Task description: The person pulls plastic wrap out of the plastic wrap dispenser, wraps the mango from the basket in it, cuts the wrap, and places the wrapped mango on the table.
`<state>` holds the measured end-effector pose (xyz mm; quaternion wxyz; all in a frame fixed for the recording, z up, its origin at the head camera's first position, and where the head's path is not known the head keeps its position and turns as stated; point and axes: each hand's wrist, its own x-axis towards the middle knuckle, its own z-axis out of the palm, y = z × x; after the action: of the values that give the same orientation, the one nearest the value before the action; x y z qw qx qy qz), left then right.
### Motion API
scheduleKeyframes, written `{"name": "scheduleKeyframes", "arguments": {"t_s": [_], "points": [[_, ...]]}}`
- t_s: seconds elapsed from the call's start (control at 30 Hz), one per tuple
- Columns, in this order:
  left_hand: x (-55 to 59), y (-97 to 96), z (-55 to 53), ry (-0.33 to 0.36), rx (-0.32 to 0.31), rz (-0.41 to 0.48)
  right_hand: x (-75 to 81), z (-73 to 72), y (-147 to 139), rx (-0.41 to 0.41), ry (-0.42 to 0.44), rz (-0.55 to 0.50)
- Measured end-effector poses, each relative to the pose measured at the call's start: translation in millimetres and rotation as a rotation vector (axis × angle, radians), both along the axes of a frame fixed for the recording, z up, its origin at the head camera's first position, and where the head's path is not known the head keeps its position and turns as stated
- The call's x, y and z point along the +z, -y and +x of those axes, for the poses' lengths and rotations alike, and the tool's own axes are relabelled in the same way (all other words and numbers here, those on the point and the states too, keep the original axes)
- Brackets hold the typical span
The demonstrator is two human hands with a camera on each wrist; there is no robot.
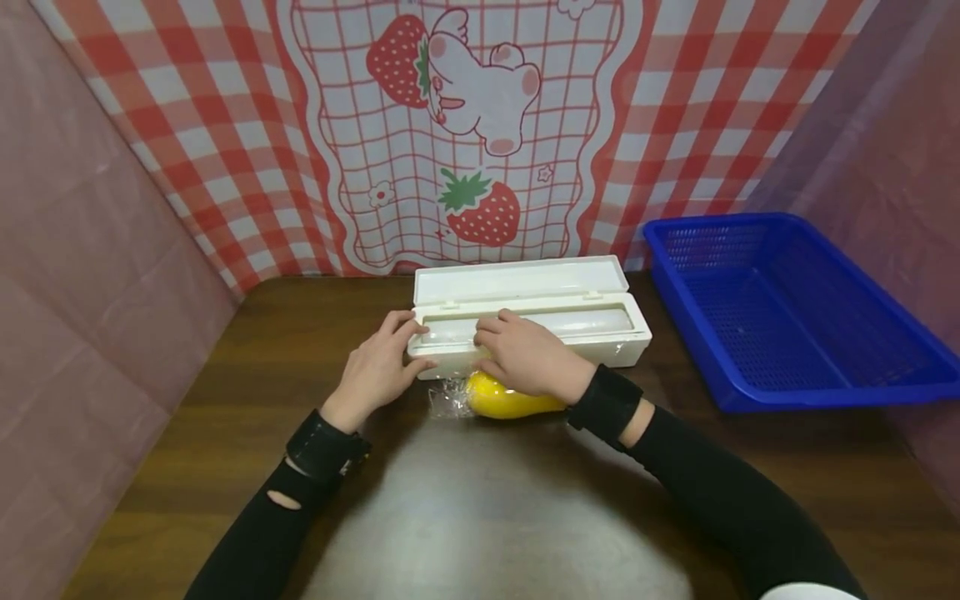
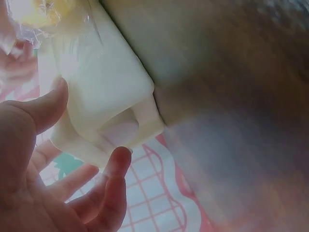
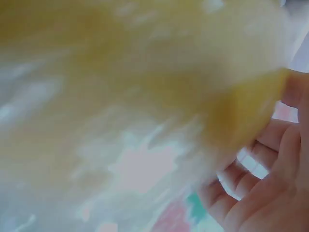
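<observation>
A white cling film box stands lid-up at the back of the table, with a pale roll inside. My left hand is at its left end, thumb by the front face and fingers spread around the corner. In the left wrist view the box end lies between thumb and fingertips. Close in front of the box lies a rounded yellow object, wrapped in clear plastic film. My right hand reaches over it, fingers curled at the box's front edge, pinching film there. Blurred yellow fills much of the right wrist view.
A blue plastic basket stands on the right, close to the box. Behind the table hangs a red checked cloth with strawberries. Pink cloth covers the sides. The brown wooden table reaches toward me.
</observation>
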<state>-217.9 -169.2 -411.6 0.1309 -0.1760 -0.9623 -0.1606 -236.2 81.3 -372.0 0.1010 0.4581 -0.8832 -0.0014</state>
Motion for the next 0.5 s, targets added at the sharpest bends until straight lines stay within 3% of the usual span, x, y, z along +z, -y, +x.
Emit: {"name": "scheduleKeyframes", "arguments": {"t_s": [0.23,0.5], "points": [[0.6,2.6,-4.3,0.003,-0.015,0.03,-3.3,-7.2,-63,-0.039,0.028,-0.138],[-1.0,0.7,-12.0,0.008,-0.039,0.04,-5.5,-5.4,-128,-0.164,-0.023,-0.219]]}}
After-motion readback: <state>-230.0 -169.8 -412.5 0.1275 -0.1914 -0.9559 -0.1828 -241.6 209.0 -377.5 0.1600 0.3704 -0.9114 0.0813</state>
